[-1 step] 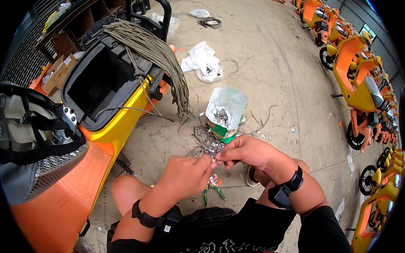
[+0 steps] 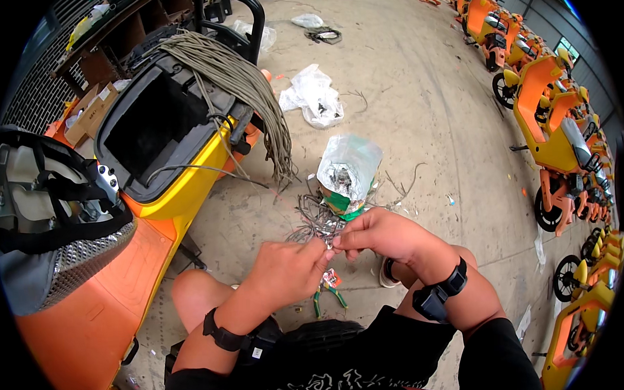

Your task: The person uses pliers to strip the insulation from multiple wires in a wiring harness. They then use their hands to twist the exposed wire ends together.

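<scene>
My left hand (image 2: 287,268) and my right hand (image 2: 382,235) meet in front of me, fingertips pinched close together. Whatever small piece sits between them is mostly hidden by the fingers; only a pale, shiny bit shows. Just beyond the fingers, a tangle of thin grey cables (image 2: 315,214) lies on the floor. Behind it stands an open bag (image 2: 350,156), silvery inside and green at its lower part, with small scraps in it. Green-handled pliers (image 2: 329,299) rest on the floor below my hands, by a small orange-and-white piece (image 2: 332,277).
On my left stands a yellow and orange vehicle (image 2: 83,327) with an open black compartment (image 2: 159,121). A thick bundle of grey cable (image 2: 236,81) drapes over it. White plastic bags (image 2: 314,95) lie farther out. Rows of orange and yellow scooters (image 2: 547,128) line the right side.
</scene>
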`<state>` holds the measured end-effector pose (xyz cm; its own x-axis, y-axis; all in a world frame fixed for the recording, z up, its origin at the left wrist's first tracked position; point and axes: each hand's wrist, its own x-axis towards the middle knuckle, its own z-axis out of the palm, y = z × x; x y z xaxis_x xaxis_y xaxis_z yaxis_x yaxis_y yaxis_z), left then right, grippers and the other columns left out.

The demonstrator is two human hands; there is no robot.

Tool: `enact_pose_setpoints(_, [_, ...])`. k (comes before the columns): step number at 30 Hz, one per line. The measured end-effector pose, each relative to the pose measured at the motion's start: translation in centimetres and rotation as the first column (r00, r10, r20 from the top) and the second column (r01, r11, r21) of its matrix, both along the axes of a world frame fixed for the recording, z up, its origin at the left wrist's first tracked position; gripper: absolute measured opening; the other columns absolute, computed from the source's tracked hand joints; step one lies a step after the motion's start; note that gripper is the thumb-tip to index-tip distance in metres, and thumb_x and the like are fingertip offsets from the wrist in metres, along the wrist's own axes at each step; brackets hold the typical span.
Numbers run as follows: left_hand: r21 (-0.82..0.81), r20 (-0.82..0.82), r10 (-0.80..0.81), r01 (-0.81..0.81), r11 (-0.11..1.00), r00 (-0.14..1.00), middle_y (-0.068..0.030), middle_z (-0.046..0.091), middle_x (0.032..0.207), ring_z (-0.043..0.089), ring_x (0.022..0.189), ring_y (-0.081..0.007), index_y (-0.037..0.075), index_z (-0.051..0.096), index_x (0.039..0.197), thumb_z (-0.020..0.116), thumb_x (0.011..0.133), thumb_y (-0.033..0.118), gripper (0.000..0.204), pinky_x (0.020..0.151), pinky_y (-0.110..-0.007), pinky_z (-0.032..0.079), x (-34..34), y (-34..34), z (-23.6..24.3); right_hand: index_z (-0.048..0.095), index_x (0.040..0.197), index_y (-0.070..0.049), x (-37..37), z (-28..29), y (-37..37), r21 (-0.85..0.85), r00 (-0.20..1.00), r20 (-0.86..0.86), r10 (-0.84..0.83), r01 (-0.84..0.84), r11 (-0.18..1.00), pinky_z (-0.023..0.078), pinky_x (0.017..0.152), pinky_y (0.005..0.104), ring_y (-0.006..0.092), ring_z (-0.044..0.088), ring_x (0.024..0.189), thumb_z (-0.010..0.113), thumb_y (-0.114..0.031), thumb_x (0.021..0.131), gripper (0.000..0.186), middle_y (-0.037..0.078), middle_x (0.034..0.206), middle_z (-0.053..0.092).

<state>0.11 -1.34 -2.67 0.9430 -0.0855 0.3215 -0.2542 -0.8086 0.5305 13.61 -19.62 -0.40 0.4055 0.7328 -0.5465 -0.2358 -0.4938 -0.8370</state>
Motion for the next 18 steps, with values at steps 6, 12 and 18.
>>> enact_pose_setpoints(6, [-0.784, -0.551, -0.16, -0.442, 0.436, 0.819, 0.0011, 0.041, 0.054, 0.035, 0.042, -0.009, 0.007, 0.054, 0.08, 0.056, 0.099, 0.03, 0.03, 0.04, -0.029, 0.028, 0.8, 1.1, -1.0, 0.059, 0.127, -0.019, -1.9, 1.9, 0.5, 0.059, 0.179, 0.984, -0.016, -0.236, 0.97, 0.025, 0.105, 0.0518, 0.0278, 0.042, 0.129, 0.083, -0.025, 0.068, 0.063, 0.001, 0.118, 0.057])
enact_pose_setpoints(12, [-0.8, -0.552, -0.562, -0.582, 0.146, 0.616, 0.0082, 0.029, 0.056, 0.021, 0.043, -0.0047, 0.008, 0.052, 0.087, 0.04, 0.105, 0.045, 0.043, 0.041, -0.024, 0.016, 1.0, 1.7, 0.2, 0.062, 0.12, -0.017, -2.3, 1.1, 0.6, 0.006, 0.047, 0.999, 0.013, -0.384, 0.923, 0.029, 0.104, 0.0512, 0.0222, 0.053, 0.111, 0.081, -0.017, 0.069, 0.054, -0.002, 0.1, 0.057])
enact_pose_setpoints(18, [-0.803, -0.479, -0.666, -0.592, 0.068, 0.572, 0.0079, 0.026, 0.058, 0.02, 0.045, -0.0049, 0.008, 0.051, 0.091, 0.025, 0.103, 0.061, 0.061, 0.042, -0.022, 0.018, 1.0, 1.7, -0.2, 0.069, 0.089, -0.019, -2.3, 0.9, 0.6, 0.061, 0.0, 0.998, -0.066, -0.391, 0.918, 0.033, 0.099, 0.0511, 0.019, 0.055, 0.104, 0.081, -0.017, 0.07, 0.022, -0.005, 0.094, 0.058])
